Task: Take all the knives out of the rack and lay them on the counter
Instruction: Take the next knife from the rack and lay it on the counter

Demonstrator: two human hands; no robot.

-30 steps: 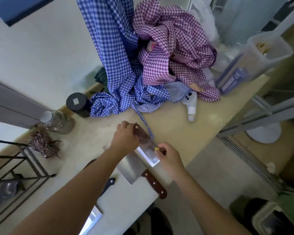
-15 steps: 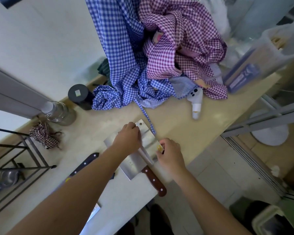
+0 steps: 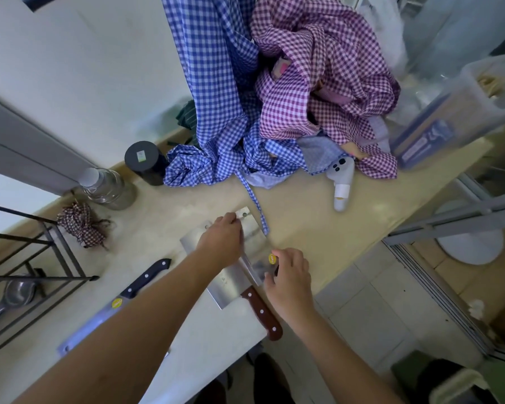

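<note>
A steel cleaver [image 3: 250, 228] with a yellow sticker lies flat on the beige counter [image 3: 318, 228], overlapping a second cleaver [image 3: 231, 287] that has a brown riveted handle. My left hand [image 3: 220, 240] grips the far end of the top cleaver's blade. My right hand [image 3: 289, 278] pinches its near end by the sticker; the handle is hidden under the fingers. A long black-handled knife [image 3: 140, 282] lies to the left, partly under my left forearm. The black wire rack [image 3: 41, 258] stands at the left edge, and I see no knives in its visible part.
Blue gingham cloth [image 3: 216, 141] and purple gingham cloth [image 3: 318, 83] are piled at the back. A black canister [image 3: 145, 160], a glass bottle [image 3: 105, 188], a small checked bundle [image 3: 79, 225], a white handheld device [image 3: 343, 182] and a plastic container [image 3: 449, 118] stand around. The counter's front edge runs just below my right hand.
The cleaver that both hands held tilted a second ago now lies flat, over the brown-handled one. The view has shifted, and the black-handled knife shows more fully.
</note>
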